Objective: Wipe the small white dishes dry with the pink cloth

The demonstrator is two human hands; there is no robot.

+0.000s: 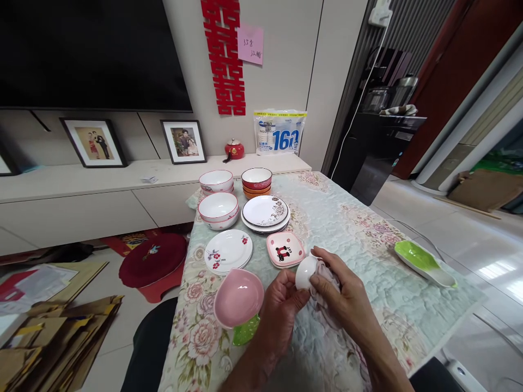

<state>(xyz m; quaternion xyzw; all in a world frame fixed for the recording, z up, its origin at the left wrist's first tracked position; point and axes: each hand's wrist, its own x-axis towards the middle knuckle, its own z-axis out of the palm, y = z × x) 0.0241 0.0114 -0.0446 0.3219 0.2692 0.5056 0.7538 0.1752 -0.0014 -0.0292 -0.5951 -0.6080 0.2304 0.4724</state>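
Above the worktop [322,218], the left hand [280,305] is gripping a small white dish [304,273] and the right hand [347,291] is pressing a cloth [324,288] against it, the wiping seemingly unfinished, while bowls [218,207] and plates [263,211] are sitting stacked beyond.

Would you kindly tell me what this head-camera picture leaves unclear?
In the head view:
Small, glossy white, rounded object: full shape, covered by the bare left hand, bare right hand and crumpled greyish cloth.
Lower white plates: faces hidden by the white round plate with brown flowers.
Flat black rectangular television: top and left cut off by picture edges.
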